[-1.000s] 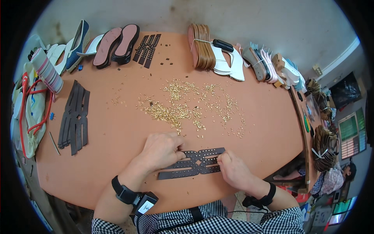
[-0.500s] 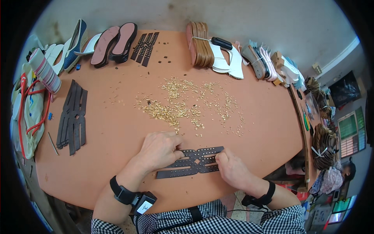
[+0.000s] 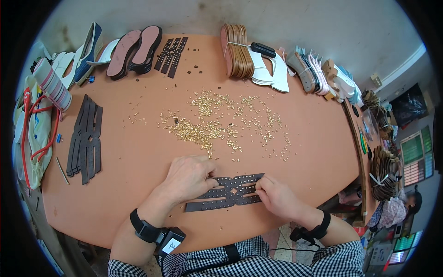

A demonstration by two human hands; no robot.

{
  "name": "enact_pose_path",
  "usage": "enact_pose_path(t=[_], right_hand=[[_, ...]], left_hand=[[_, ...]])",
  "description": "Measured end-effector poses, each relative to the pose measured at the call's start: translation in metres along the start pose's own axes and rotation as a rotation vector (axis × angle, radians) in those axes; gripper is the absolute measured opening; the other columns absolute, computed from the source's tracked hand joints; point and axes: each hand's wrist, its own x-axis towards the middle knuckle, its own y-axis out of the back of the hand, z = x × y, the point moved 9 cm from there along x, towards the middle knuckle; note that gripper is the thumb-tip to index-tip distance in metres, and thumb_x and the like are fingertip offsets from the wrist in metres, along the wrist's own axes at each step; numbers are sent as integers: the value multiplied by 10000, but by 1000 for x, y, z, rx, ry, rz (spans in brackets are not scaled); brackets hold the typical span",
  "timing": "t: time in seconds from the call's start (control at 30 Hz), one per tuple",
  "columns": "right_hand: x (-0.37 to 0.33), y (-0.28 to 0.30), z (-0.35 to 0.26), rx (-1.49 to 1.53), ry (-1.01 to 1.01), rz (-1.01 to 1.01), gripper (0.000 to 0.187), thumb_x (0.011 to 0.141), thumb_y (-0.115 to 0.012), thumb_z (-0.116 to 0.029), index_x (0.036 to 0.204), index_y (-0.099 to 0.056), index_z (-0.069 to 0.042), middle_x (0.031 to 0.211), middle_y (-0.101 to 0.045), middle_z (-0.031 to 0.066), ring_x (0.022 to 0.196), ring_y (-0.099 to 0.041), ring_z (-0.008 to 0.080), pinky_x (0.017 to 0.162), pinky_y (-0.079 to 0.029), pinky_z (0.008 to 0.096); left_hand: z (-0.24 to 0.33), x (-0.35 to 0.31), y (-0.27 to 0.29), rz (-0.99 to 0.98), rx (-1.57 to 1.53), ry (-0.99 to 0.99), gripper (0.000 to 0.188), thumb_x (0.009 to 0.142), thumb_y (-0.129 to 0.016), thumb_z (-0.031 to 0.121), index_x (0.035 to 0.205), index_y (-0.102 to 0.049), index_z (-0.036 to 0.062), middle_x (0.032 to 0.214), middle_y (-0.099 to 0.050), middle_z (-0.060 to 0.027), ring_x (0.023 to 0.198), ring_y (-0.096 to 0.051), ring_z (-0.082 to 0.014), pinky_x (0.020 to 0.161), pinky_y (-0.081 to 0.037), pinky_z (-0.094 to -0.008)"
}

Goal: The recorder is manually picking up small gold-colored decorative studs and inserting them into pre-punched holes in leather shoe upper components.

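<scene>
One dk, slotted strap pc (image 3: 226,193) has shiny stud rows (image 3: 217,203).

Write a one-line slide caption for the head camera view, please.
Left hand and right hand at a dark studded strap piece, gold-coloured studs scattered beyond it on the brown table.

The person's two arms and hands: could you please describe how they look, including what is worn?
The left hand and right hand wear no gloves. The sleeves are black-and-white checked. On the left is a black strap with a dark box bearing a white label. On the right is a black band with a dark device; a thin black cable runs near it.
</scene>
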Motion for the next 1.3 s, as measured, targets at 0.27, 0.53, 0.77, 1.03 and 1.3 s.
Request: enact_pose_path(t=[0.27, 0.53, 0.77, 1.03, 1.3], right_hand=[[9, -3, 5, -20, -57, -128, 101, 839, -605, -71, 882, -523, -30, 850, -561, 140, 765, -587, 341, 670, -482, 403], [8, 1, 8, 43, -27, -146, 131, 834, -625, -65, 923, -543, -14, 872, -587, 135, 769, -612, 303, 686, -499, 381], [10, 0, 12, 106, -116, -197, 177, 837, -653, -113, 922, -535, -13, 862, -587, 144, 785, -612, 305, 694, -496, 382], [13, -4, 17, 109, -121, -209, 153, 833, -656, -114, 855, -546, -10, 854, -587, 142, 777, -605, 318, 692, -492, 390], [9, -3, 24, 306, -150, -275, 148, 822, -659, -28, 936, -567, -3, 863, -591, 117, 770, -616, 237, 694, -510, 336]], left_hand=[[0, 0, 0, -65, -15, 56, 175, 711, -711, 244, 779, -647, 97, 799, -649, -60, 783, -636, -274, 663, -479, -400], [0, -1, 2, 8, -2, -9, 202, 684, -750, 247, 752, -636, 95, 741, -629, -44, 709, -619, -237, 608, -464, -372], [0, 0, 1, 11, 1, -8, 204, 683, -753, 251, 756, -642, 95, 740, -631, -40, 697, -622, -230, 604, -469, -365], [1, 1, 0, 11, -6, -15, 202, 682, -754, 246, 756, -641, 96, 734, -628, -38, 691, -622, -227, 597, -469, -360], [-1, 1, -1, -43, -31, 34, 188, 688, -739, 249, 769, -651, 104, 776, -637, -49, 763, -631, -259, 648, -482, -389]])
